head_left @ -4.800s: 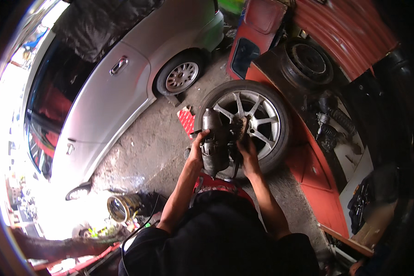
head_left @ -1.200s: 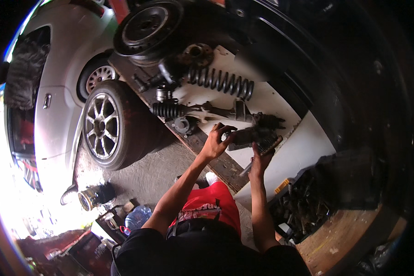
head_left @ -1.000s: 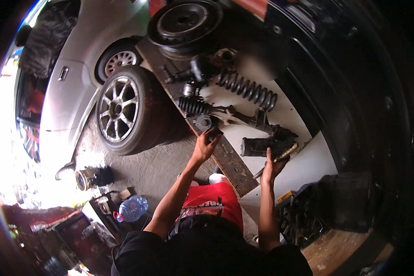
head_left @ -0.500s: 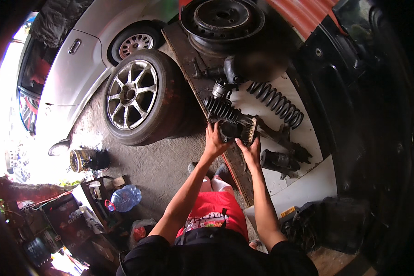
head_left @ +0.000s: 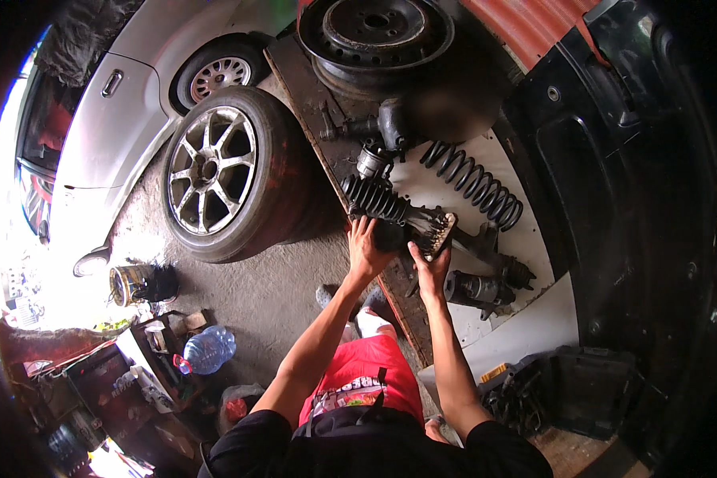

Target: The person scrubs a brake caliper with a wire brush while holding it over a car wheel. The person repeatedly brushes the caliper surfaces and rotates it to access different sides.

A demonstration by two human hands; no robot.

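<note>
My right hand [head_left: 432, 269] is closed around what looks like a scrub brush [head_left: 441, 234], dark-backed with rows of pale bristle tufts. It is held over the dark metal parts at the near edge of the bench. My left hand [head_left: 368, 247] grips a dark, rounded car part [head_left: 388, 234], its fingers over the far left side and the thumb hidden. Right beyond the hands lies a ribbed black rubber boot [head_left: 373, 197]. A black coil spring [head_left: 474, 183] rests on the white board farther right, and a dark cylindrical motor-like part [head_left: 478, 290] lies right of my right hand.
A dark steel wheel rim [head_left: 374, 32] sits at the bench's far end. Left of the bench stands a tyre on a spoked alloy wheel [head_left: 215, 171], near a silver car [head_left: 111, 119]. A black car panel [head_left: 613, 199] borders the right. A blue plastic bottle [head_left: 207, 350] lies on the floor.
My right hand has turned the brush, so its bristle face now slants more. My left hand keeps hold of the dark part. The whole view has shifted slightly.
</note>
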